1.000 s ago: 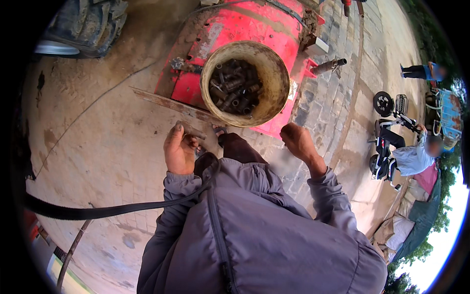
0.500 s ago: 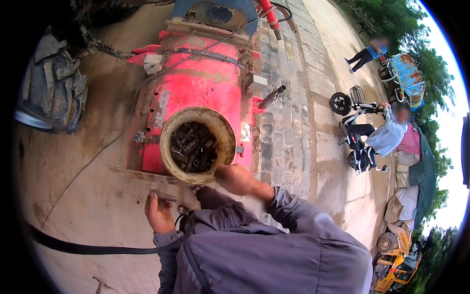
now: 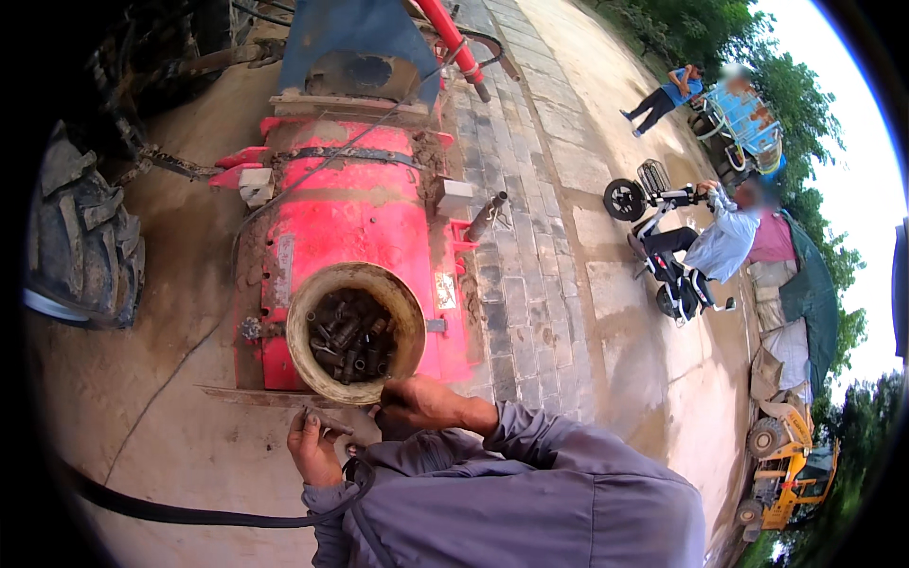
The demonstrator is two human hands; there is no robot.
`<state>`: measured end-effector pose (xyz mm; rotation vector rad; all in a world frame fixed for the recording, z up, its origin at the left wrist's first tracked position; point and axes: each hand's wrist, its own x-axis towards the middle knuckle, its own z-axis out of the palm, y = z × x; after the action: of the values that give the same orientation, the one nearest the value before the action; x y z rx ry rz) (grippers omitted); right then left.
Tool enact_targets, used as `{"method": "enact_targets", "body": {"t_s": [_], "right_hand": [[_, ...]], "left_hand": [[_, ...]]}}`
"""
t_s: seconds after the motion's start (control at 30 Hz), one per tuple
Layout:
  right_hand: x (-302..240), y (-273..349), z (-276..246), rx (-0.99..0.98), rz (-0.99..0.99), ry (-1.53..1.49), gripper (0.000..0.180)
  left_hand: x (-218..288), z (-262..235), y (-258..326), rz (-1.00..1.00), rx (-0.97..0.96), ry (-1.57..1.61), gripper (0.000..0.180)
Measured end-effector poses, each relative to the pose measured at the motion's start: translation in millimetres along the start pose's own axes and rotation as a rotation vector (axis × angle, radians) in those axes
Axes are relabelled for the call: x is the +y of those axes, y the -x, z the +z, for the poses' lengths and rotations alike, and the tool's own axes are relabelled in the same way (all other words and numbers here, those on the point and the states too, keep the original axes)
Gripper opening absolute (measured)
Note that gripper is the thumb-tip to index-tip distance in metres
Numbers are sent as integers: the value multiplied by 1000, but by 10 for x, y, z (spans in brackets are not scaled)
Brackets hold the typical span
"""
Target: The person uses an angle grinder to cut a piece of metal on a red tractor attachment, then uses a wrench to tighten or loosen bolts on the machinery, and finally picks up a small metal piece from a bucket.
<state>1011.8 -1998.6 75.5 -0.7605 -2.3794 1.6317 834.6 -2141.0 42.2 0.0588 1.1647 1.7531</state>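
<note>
A dirt-caked cream bucket (image 3: 410, 312) sits on the red machine housing (image 3: 369, 222) in front of me. Inside it lies a heap of dark, greasy short metal pieces (image 3: 350, 331), some tube-shaped. My left hand (image 3: 315, 452), below the bucket's near left side, pinches a short brown metal rod (image 3: 333, 425) between thumb and fingers. Just under the bucket's near rim is my right hand (image 3: 426, 405), its fingers curled closed. Whatever may be in those fingers is hidden. The two hands are apart.
A black cable (image 3: 189, 511) crosses at lower left. A big tractor tyre (image 3: 85, 237) stands left. On the right, one person sits on an electric scooter (image 3: 677, 246); another stands farther back. A yellow loader (image 3: 791, 473) is at far right.
The view has shifted, so the machine and bucket sit lower and more to the left. My right hand has come closer to my left, which keeps hold of the rod.
</note>
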Motion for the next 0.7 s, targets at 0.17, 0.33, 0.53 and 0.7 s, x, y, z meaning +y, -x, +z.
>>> {"method": "enact_targets", "body": {"t_s": [0.17, 0.33, 0.53, 0.7], "right_hand": [[-60, -151, 31, -87, 137, 122, 23], [7, -236, 264, -124, 251, -43, 14], [-282, -573, 721, -280, 91, 44, 12], [-576, -991, 1230, -352, -136, 268, 15]], "left_hand": [[313, -63, 52, 14, 88, 79, 23], [213, -503, 137, 80, 194, 217, 22], [376, -1254, 708, 275, 439, 349, 18], [614, -2148, 1205, 363, 542, 375, 20]]}}
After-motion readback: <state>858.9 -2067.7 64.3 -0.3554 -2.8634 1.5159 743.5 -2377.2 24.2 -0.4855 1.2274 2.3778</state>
